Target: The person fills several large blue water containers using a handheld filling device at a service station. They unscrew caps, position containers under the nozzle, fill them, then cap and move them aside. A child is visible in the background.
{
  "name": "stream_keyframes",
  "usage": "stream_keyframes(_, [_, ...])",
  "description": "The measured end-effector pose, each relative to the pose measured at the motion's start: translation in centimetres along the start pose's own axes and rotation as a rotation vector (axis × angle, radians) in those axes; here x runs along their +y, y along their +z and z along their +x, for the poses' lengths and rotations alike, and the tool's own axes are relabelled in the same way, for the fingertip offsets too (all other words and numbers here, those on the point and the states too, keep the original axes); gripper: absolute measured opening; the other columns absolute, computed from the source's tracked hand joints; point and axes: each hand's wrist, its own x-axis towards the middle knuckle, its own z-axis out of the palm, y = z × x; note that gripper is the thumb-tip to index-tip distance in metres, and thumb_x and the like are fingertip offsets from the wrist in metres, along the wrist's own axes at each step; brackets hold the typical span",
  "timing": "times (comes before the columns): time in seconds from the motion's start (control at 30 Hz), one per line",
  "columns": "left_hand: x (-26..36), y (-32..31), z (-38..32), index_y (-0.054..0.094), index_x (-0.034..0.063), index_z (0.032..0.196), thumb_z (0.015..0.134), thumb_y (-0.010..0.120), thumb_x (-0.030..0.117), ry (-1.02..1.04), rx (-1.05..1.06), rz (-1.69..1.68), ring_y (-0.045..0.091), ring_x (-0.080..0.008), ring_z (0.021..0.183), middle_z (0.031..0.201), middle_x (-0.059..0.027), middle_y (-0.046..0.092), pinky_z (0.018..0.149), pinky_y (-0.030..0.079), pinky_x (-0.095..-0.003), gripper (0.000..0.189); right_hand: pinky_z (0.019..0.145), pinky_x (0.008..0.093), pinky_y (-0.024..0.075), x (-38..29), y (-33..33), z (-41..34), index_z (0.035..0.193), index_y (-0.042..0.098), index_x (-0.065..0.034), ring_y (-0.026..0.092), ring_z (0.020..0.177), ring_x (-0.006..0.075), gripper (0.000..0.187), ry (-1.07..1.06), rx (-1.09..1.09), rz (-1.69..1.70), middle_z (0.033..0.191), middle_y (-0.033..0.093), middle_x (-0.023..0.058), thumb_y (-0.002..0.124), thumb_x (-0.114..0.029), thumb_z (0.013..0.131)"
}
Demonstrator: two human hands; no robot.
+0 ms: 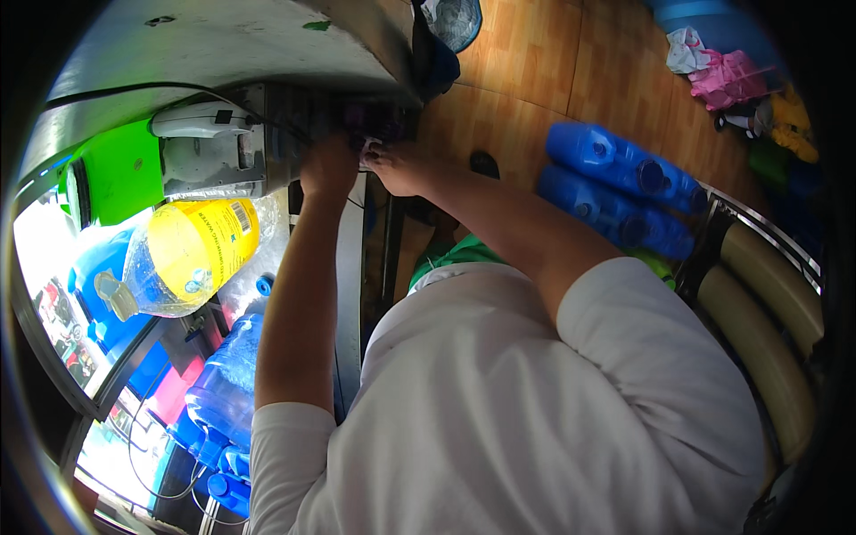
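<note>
Both my hands are close together at the top centre, over a dark, shadowed recess beside a grey metal housing (200, 164). My left hand (330, 167) is curled, and what lies under its fingers is hidden. The thumb and fingers of my right hand (394, 167) are bent around a small pale thing (368, 146) too small to name. Dark purple material (374, 120) shows dimly just beyond the fingers. A black cable (200, 85) runs along the pale panel towards my left hand. A white handheld device (200, 122) lies on the housing.
To the left are a green container (124, 174), a large clear bottle with a yellow label (200, 254) and a blue water jug (227, 381). Blue containers (602, 150) stand on the wood-patterned floor (508, 47). Padded tan seats (756, 354) are at right; pink plastic bags (725, 77) lie at upper right.
</note>
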Motion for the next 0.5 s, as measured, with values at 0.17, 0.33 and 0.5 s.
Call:
stream_keyframes(0.17, [1.0,2.0,-0.9,0.069,0.0140,0.109,0.085,0.067,0.051,-0.116,-0.114,-0.183,0.066,-0.0395,0.104,0.108,-0.0165,0.070,0.087,0.053,-0.0493,0.044,0.087,0.0453,0.0547,0.3,-5.2,-4.2,0.123,0.060,-0.0064,0.064,0.105,0.0340,0.036,0.008,-0.043,0.134,0.127,0.060,0.0137,0.056,-0.015,0.088])
stream_keyframes(0.33, [1.8,3.5,-2.2,0.066,0.0153,0.113,0.073,0.080,0.045,-0.073,-0.187,-0.273,0.068,-0.0364,0.101,0.109,-0.0149,0.070,0.085,0.054,-0.0460,0.052,0.095,0.0441,0.0515,2.2,-7.6,-8.9,0.123,0.063,-0.0086,0.061,0.115,0.0314,0.036,0.188,-0.153,0.235,0.136,0.056,0.0124,0.062,-0.018,0.088])
stream_keyframes(0.5, [2.4,3.8,-2.3,0.065,0.0185,0.115,0.075,0.080,0.042,-0.105,-0.177,-0.268,0.067,-0.0366,0.101,0.108,-0.0142,0.070,0.084,0.054,-0.0471,0.049,0.090,0.0446,0.0535,4.7,-6.8,-11.9,0.119,0.065,-0.0085,0.064,0.107,0.0325,0.035,0.190,-0.147,0.141,0.131,0.058,0.0133,0.061,-0.021,0.087])
